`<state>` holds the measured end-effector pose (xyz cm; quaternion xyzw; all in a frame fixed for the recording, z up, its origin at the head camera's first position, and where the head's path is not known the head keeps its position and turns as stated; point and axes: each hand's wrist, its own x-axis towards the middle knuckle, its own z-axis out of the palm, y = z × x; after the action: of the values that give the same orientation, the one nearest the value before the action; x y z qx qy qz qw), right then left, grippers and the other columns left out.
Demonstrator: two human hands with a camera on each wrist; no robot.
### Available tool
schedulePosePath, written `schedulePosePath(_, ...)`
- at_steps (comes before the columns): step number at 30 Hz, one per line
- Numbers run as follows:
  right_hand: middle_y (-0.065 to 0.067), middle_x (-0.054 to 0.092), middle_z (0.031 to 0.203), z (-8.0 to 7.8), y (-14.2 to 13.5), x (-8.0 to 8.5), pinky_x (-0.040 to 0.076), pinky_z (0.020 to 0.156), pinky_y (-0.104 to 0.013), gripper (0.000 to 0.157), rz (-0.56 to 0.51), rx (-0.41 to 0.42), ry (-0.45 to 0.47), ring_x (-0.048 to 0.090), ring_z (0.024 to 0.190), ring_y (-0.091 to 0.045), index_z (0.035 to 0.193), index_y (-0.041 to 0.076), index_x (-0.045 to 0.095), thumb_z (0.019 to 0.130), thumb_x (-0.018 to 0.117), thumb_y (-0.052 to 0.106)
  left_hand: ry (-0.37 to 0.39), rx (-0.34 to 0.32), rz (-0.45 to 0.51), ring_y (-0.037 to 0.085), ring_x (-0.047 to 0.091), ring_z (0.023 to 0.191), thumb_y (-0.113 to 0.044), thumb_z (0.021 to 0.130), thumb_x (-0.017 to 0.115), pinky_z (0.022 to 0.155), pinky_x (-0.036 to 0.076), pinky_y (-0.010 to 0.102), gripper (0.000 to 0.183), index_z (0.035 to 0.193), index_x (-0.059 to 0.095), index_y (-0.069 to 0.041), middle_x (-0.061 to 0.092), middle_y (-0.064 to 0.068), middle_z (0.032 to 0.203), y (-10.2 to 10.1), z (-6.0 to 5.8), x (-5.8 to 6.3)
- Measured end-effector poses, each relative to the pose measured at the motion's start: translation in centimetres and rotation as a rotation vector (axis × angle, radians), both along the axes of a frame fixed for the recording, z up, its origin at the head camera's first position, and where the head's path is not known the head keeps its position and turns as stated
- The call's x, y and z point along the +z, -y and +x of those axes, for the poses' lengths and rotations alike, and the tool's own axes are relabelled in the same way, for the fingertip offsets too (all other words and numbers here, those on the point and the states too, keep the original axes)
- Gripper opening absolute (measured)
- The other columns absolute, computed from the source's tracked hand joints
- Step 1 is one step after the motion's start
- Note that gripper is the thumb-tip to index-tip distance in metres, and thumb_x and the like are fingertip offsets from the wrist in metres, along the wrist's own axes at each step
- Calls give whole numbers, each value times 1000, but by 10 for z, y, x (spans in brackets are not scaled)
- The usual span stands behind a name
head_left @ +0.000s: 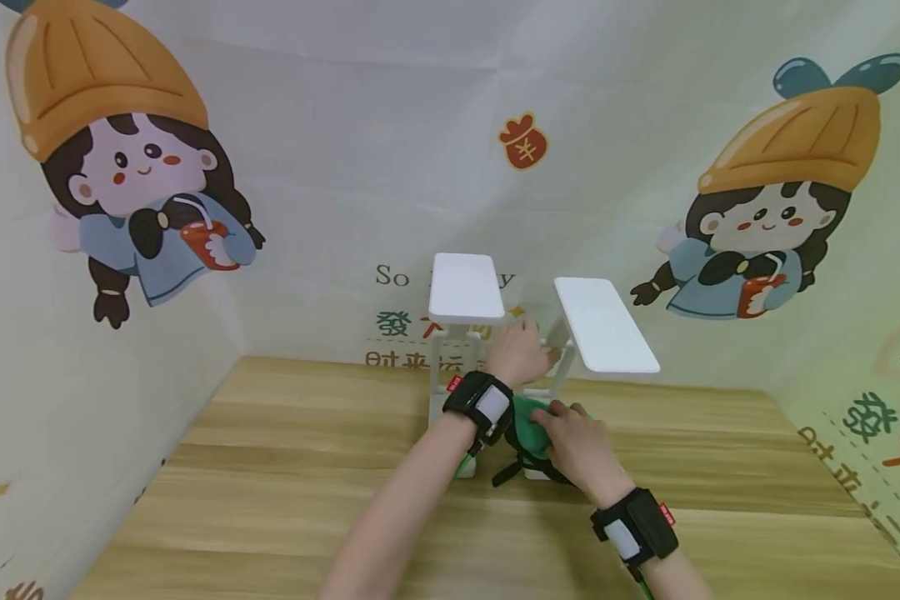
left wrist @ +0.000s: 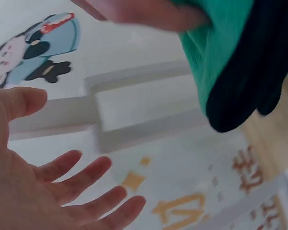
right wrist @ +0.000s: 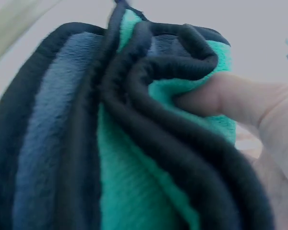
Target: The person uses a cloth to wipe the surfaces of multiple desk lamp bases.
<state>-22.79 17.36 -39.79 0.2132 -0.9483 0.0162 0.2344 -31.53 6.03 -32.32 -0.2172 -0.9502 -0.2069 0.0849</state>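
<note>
My right hand (head_left: 581, 446) pinches a folded green and grey fabric piece with black edging (right wrist: 134, 177), its thumb pressed into a fold. In the head view this fabric piece (head_left: 531, 427) sits low in front of two white stands, with a black strap end trailing from it. My left hand (head_left: 521, 350) reaches between the stands, its fingers spread and holding nothing in the left wrist view. Each stand has a tilted white panel; the left panel (head_left: 467, 287) is beside my left hand, the right panel (head_left: 606, 325) above my right hand.
The stands' light frames rise from the wooden tabletop (head_left: 285, 467). A printed backdrop (head_left: 330, 167) with cartoon figures and lettering closes off the back and both sides. Both wrists wear black straps, such as the right wrist strap (head_left: 636, 527).
</note>
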Motion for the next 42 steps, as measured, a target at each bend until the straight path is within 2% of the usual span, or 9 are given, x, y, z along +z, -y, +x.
schedulePosePath(3,-14,61,91,-10,-8,-13,47,49,-40,36,-49,-3,119,60,76,-34,106,7,66,72,72,-3,25,-26,59,26,65,78,-40,94,55,63,50,30,51,120,51,4,63,15,97,-8,-8,-16)
schedulePosePath(8,-23,60,112,-16,-12,-22,49,78,-52,42,-158,14,359,58,101,-43,118,1,61,79,72,8,95,-12,140,24,64,69,-45,94,54,54,44,29,49,114,56,0,66,13,92,-16,-17,-31)
schedulePosePath(11,-24,60,116,-19,-11,-19,44,91,-53,43,-181,23,436,54,112,-43,118,-1,62,80,74,13,113,29,170,22,62,67,-46,95,51,54,43,29,45,105,60,-3,66,12,87,-21,-21,-31)
schedulePosePath(15,-22,60,118,-21,-7,-14,42,93,-53,41,-139,19,501,51,114,-43,117,1,64,80,75,14,99,119,140,18,59,59,-49,95,48,51,41,31,46,101,64,-6,67,8,76,-28,-21,-28)
schedulePosePath(20,-21,58,122,-23,-6,-7,41,93,-55,48,-130,19,598,48,119,-43,116,4,65,69,79,6,78,201,73,18,61,59,-54,94,47,50,40,31,48,98,65,-10,68,6,76,-34,-19,-28)
schedulePosePath(27,-20,60,115,-28,-2,-5,42,90,-54,49,-102,4,605,53,110,-40,105,2,66,59,84,4,134,240,120,20,60,65,-52,91,48,53,39,31,44,102,66,-14,70,9,87,-40,-23,-27)
schedulePosePath(33,-14,64,102,-30,3,-9,40,94,-50,39,-85,7,582,56,103,-34,91,0,65,57,84,5,92,298,217,13,41,44,-52,90,50,41,29,26,46,78,64,-10,58,5,60,-43,-25,-31)
schedulePosePath(37,-17,63,108,-36,0,-10,44,88,-47,45,-138,31,601,56,103,-35,98,-3,66,58,83,7,76,266,216,12,39,42,-49,90,50,39,28,25,45,77,63,-9,54,3,56,-43,-28,-34)
schedulePosePath(42,-27,54,126,-47,-7,-9,39,98,-51,67,-189,28,626,49,117,-44,123,-10,54,65,79,11,88,204,193,14,42,44,-47,93,48,40,29,26,40,86,61,-10,56,6,59,-43,-31,-36)
